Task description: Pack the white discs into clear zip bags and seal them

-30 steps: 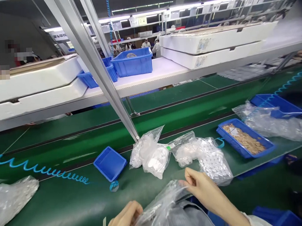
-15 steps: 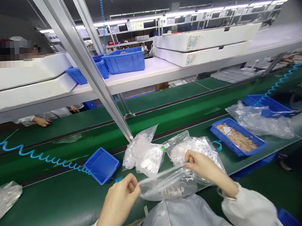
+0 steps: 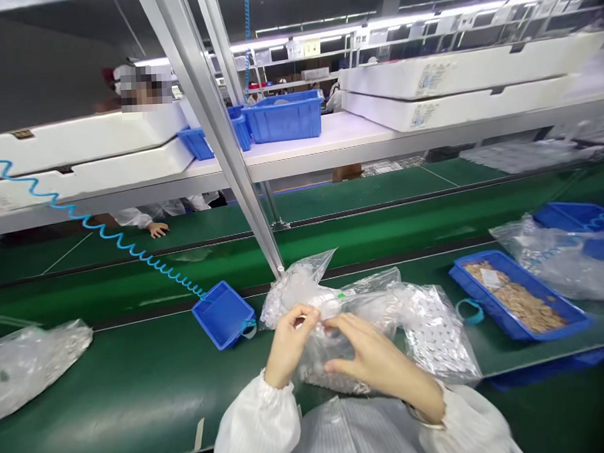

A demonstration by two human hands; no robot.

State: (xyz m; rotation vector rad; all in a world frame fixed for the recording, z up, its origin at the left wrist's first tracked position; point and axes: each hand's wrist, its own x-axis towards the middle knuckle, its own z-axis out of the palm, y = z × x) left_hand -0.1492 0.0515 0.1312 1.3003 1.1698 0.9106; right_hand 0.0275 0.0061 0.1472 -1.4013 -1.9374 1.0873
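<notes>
Bag [image 3: 315, 363] partly behind right hand [image 3: 370, 354]

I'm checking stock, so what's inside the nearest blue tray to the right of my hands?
The blue tray holds many small tan pieces, with a white slip lying on top. Anything under the slip or the top pieces is covered and can't be seen.

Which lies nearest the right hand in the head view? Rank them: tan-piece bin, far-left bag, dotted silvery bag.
1. Dotted silvery bag, just right of the right hand.
2. Tan-piece bin, farther right.
3. Far-left bag, at the picture's left edge.
</notes>
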